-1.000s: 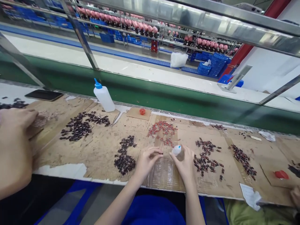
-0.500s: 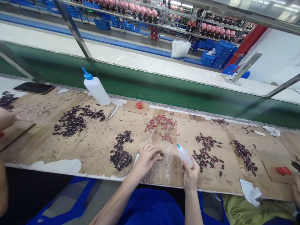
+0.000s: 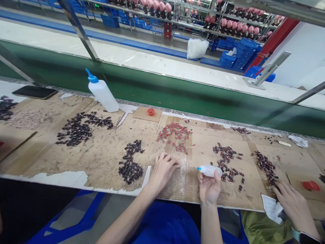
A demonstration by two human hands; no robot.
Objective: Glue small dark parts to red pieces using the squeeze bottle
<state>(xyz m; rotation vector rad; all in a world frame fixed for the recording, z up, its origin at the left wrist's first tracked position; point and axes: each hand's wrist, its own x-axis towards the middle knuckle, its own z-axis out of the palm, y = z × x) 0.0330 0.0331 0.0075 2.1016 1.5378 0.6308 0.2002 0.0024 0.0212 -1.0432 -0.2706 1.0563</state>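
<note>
My right hand [image 3: 210, 190] holds a small translucent squeeze bottle [image 3: 209, 170] almost level, its blue nozzle pointing left. To the left, my left hand [image 3: 164, 170] rests low over the clear tape on the cardboard, fingers bent and drawn together. Whatever is at its fingertips is hidden. Just beyond it lies a pile of small red-and-dark parts [image 3: 175, 131]. A heap of small dark parts [image 3: 130, 172] sits left of my left hand. Right of the bottle are scattered dark-and-red parts [image 3: 228, 173].
A large white bottle [image 3: 103, 95] with a blue nozzle stands at the back left, near a phone [image 3: 35, 92]. A red cap [image 3: 150, 112] sits on a cardboard piece. At right, another person's hand [image 3: 291, 200] touches a parts pile [image 3: 265, 166]. A green wall [image 3: 162, 89] bounds the table's back.
The squeeze bottle has tipped from upright-leaning to nearly level in my right hand. My left hand's fingers have drawn in, hiding the small dark part. The other person's hand has come in at right.
</note>
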